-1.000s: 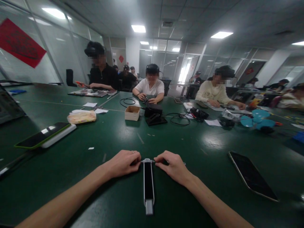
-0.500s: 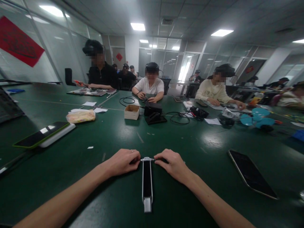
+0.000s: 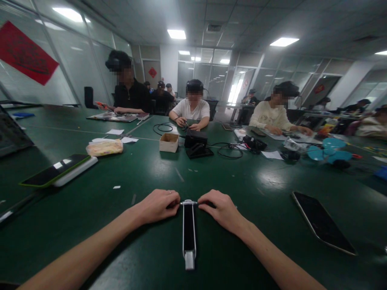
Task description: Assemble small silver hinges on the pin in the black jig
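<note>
A long, narrow white frame with a dark middle [image 3: 189, 231] lies on the green table in front of me, its pale blocky end [image 3: 190, 261] towards me. Across its far end runs a short silvery rod [image 3: 189, 203] that sticks out on both sides. My left hand [image 3: 161, 205] is closed, thumb and fingers pinching the rod's left tip. On the opposite side my right hand [image 3: 219, 207] pinches the right tip between thumb and fingertips. The exact kind of the framed object cannot be made out.
A phone [image 3: 323, 221] lies at the right. Farther left are a green-edged dark device [image 3: 56, 171] and a plastic-wrapped packet [image 3: 105, 148]. A small open box [image 3: 168, 143] and a black stand [image 3: 196, 143] stand ahead. Co-workers sit across the table [image 3: 145, 161].
The whole view has shifted very slightly. Both hands stay on the rod's ends, and the framed object has not visibly moved on the table.
</note>
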Tool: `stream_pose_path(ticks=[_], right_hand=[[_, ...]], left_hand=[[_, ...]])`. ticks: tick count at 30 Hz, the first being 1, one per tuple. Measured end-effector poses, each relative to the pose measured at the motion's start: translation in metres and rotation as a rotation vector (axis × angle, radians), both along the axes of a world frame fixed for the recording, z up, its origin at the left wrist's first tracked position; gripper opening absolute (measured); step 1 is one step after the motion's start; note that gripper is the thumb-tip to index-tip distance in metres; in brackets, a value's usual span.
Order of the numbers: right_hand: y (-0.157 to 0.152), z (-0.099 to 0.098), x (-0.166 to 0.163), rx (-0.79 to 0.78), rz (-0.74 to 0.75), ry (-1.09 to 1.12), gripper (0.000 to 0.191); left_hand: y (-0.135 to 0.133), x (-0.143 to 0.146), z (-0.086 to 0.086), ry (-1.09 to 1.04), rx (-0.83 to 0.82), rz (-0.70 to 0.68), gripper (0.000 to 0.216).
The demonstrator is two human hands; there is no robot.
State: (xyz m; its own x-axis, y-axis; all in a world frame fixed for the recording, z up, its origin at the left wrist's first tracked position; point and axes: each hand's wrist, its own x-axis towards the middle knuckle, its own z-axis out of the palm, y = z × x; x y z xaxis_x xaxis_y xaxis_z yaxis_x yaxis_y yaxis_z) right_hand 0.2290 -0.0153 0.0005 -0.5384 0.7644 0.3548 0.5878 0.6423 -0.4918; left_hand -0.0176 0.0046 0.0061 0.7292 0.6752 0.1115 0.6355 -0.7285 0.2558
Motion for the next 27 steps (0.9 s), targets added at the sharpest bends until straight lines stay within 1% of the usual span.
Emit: stream_pose_path(ticks=[7,15,22,27], right_hand=[[0.0025,-0.006,0.0017,-0.017,-0.009,0.02,0.011],[0.0013,-0.0028,0.002,-0.06,-0.06,-0.043,0.009],[0.0048,-0.0079,0.0052,-0.069,-0.019,-0.002,0.007],[0.0015,-0.0023,0.0028,-0.051,0.023,0.019,0.006]], left_hand=[[0.0007,-0.0012,-0.0014,-0.014,-0.013,-0.004,0.01],[0.0006,-0.0017,-0.0019,-0.031,-0.027,-0.009,0.01],[0.0003,-0.0007,-0.0012,-0.032,-0.015,-0.016,0.01],[0.0023,-0.0007,-0.0041,-0.029,0.01,0.016,0.014]])
